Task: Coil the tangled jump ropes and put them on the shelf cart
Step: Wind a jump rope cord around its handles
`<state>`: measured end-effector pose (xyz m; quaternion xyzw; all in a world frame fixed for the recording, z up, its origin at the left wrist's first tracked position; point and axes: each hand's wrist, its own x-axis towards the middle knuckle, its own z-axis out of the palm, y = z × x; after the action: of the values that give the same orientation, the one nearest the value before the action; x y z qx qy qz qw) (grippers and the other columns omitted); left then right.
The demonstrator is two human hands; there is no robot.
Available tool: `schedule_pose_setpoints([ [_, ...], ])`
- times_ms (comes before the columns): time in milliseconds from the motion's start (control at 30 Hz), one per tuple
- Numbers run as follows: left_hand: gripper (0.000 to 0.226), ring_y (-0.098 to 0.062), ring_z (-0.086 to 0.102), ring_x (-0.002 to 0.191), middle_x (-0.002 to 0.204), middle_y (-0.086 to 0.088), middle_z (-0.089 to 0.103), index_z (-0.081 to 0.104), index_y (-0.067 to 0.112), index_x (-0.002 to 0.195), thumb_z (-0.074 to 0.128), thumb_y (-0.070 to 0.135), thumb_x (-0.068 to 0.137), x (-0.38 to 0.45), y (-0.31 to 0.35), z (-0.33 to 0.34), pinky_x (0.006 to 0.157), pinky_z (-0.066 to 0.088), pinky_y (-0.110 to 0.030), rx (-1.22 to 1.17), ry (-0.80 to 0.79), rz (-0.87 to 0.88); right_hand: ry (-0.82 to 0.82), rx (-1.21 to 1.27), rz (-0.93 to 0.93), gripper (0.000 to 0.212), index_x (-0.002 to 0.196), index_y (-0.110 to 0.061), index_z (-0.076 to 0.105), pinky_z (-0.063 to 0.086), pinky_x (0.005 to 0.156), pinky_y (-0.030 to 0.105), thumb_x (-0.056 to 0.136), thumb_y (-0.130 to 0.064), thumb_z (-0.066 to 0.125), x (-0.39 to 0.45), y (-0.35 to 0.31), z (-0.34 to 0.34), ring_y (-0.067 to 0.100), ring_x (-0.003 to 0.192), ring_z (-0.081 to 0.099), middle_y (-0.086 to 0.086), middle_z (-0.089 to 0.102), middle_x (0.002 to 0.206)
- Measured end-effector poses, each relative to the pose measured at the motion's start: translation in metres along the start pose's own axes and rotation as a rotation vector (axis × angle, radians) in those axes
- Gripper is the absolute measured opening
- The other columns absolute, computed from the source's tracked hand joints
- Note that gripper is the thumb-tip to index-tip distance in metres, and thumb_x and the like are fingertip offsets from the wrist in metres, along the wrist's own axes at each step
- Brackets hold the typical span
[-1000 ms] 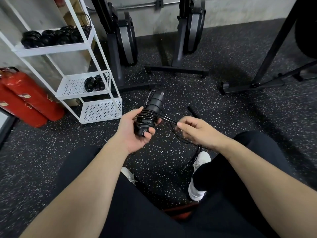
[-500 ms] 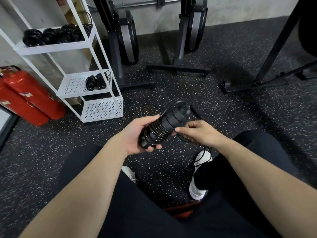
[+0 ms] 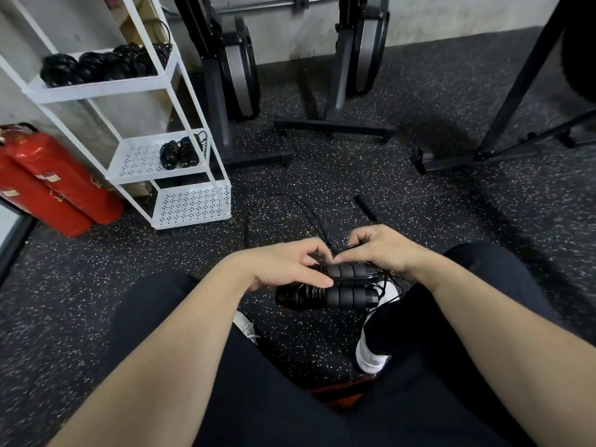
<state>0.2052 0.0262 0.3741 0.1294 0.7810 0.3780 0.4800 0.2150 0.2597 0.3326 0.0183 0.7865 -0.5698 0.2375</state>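
Two black jump rope handles (image 3: 335, 296) lie side by side, horizontal, between my hands above my knees, with black cord wound round their left ends. My left hand (image 3: 283, 269) grips the handles from the left. My right hand (image 3: 380, 250) pinches the thin black cord above the upper handle. Loose cord (image 3: 274, 204) loops over the floor beyond my hands. The white shelf cart (image 3: 190, 169) stands at the left, with coiled ropes (image 3: 103, 64) on its top shelf and one coiled rope (image 3: 180, 153) on the middle shelf.
Another black handle (image 3: 367, 209) lies on the speckled rubber floor ahead. Two red extinguishers (image 3: 54, 188) lean left of the cart. Rowing machine stands (image 3: 335, 124) and a black rack leg (image 3: 483, 153) occupy the floor behind. My white shoes (image 3: 371, 353) are below my hands.
The handles have swung from upright to horizontal and dropped closer to my knees. My right hand moved in from the trailing cord to pinch it right above the handles.
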Motion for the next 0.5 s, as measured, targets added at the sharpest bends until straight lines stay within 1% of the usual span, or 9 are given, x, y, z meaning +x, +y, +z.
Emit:
schedule_pose_setpoints([
  [67, 0.063, -0.02, 0.062, 0.119, 0.149, -0.001, 0.053, 0.04, 0.048, 0.137, 0.079, 0.045, 0.087, 0.001, 0.003, 0.001, 0.106, 0.048, -0.038, 0.087, 0.023, -0.006, 0.01, 0.017, -0.033, 0.035, 0.062, -0.022, 0.058, 0.032, 0.055, 0.03, 0.069, -0.026, 0.092, 0.001, 0.001, 0.002, 0.015, 0.06, 0.041, -0.002, 0.05, 0.06],
  [133, 0.078, -0.017, 0.057, 0.128, 0.153, 0.003, 0.049, 0.027, 0.044, 0.154, 0.075, 0.043, 0.092, 0.003, 0.005, 0.002, 0.103, 0.041, -0.026, 0.217, 0.045, -0.006, 0.037, 0.025, -0.073, 0.038, 0.057, -0.024, 0.056, 0.033, 0.056, 0.029, 0.071, -0.023, 0.091, 0.003, 0.001, 0.006, 0.011, 0.058, 0.042, -0.006, 0.051, 0.058],
  [200, 0.076, -0.015, 0.049, 0.138, 0.154, 0.005, 0.048, 0.032, 0.035, 0.158, 0.071, 0.045, 0.094, 0.007, 0.006, 0.004, 0.105, 0.036, -0.023, 0.328, 0.085, -0.009, 0.063, 0.005, -0.109, 0.042, 0.053, -0.025, 0.054, 0.033, 0.055, 0.026, 0.073, -0.022, 0.09, 0.005, 0.003, 0.01, 0.007, 0.056, 0.041, -0.008, 0.05, 0.056],
  [233, 0.07, -0.015, 0.05, 0.136, 0.15, 0.007, 0.052, 0.039, 0.034, 0.156, 0.07, 0.046, 0.094, 0.008, 0.007, 0.005, 0.103, 0.038, -0.023, 0.351, 0.106, -0.005, 0.077, -0.018, -0.126, 0.043, 0.053, -0.025, 0.053, 0.033, 0.055, 0.027, 0.074, -0.023, 0.09, 0.005, 0.003, 0.012, 0.007, 0.056, 0.041, -0.008, 0.049, 0.056],
  [300, 0.053, -0.013, 0.058, 0.121, 0.136, 0.009, 0.062, 0.051, 0.036, 0.146, 0.066, 0.047, 0.096, 0.012, 0.006, 0.006, 0.095, 0.046, -0.026, 0.36, 0.155, 0.006, 0.116, -0.064, -0.167, 0.045, 0.054, -0.024, 0.05, 0.033, 0.058, 0.03, 0.077, -0.025, 0.089, 0.006, 0.002, 0.015, 0.011, 0.06, 0.042, -0.004, 0.049, 0.058],
  [333, 0.046, -0.014, 0.061, 0.114, 0.129, 0.009, 0.065, 0.054, 0.037, 0.141, 0.064, 0.047, 0.097, 0.015, 0.005, 0.008, 0.094, 0.049, -0.029, 0.364, 0.182, 0.01, 0.137, -0.084, -0.191, 0.046, 0.054, -0.023, 0.049, 0.034, 0.06, 0.031, 0.078, -0.025, 0.088, 0.006, 0.003, 0.016, 0.014, 0.062, 0.044, 0.0, 0.05, 0.059],
  [400, 0.042, -0.015, 0.065, 0.098, 0.115, 0.01, 0.067, 0.051, 0.039, 0.137, 0.06, 0.051, 0.098, 0.019, 0.003, 0.011, 0.088, 0.054, -0.035, 0.372, 0.251, 0.01, 0.18, -0.151, -0.232, 0.043, 0.059, -0.021, 0.049, 0.036, 0.06, 0.031, 0.084, -0.026, 0.084, 0.006, 0.003, 0.019, 0.013, 0.063, 0.048, 0.005, 0.056, 0.061],
  [467, 0.047, -0.017, 0.064, 0.085, 0.106, 0.01, 0.065, 0.041, 0.043, 0.141, 0.055, 0.057, 0.098, 0.021, 0.001, 0.014, 0.073, 0.05, -0.035, 0.419, 0.339, -0.014, 0.199, -0.235, -0.245, 0.035, 0.066, -0.02, 0.054, 0.038, 0.059, 0.031, 0.09, -0.031, 0.077, 0.005, 0.002, 0.02, 0.009, 0.058, 0.046, -0.005, 0.058, 0.06],
  [500, 0.048, -0.018, 0.064, 0.085, 0.107, 0.008, 0.065, 0.038, 0.044, 0.143, 0.052, 0.058, 0.099, 0.022, -0.001, 0.015, 0.07, 0.047, -0.034, 0.449, 0.387, -0.027, 0.198, -0.258, -0.235, 0.027, 0.073, -0.021, 0.059, 0.039, 0.059, 0.032, 0.093, -0.033, 0.072, 0.004, 0.001, 0.02, 0.01, 0.057, 0.046, -0.008, 0.06, 0.06],
])
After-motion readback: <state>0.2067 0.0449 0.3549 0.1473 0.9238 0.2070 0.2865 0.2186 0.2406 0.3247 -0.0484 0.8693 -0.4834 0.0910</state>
